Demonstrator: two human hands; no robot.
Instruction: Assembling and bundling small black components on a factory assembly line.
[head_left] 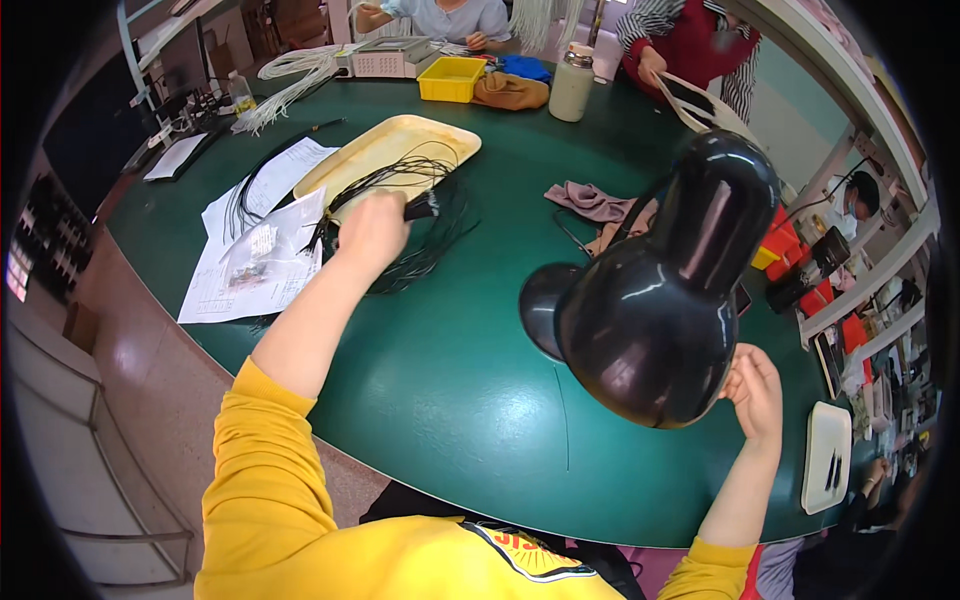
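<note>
My left hand is closed in a fist around a bundle of thin black wires. A short dark end of the bundle sticks out past its fingers, and loose strands trail over the green table. Just beyond the fist lies a long cream tray with more black strands across it. On the right, my right hand has its fingers bent at the rim of a black desk lamp's shade. The shade hides part of those fingertips. One thin black wire lies alone on the table in front of the lamp.
Printed sheets with a clear plastic bag lie left of the wires. A yellow bin, a brown cloth and a bottle stand farther back. Mauve cloth lies behind the lamp. Other people work around the table.
</note>
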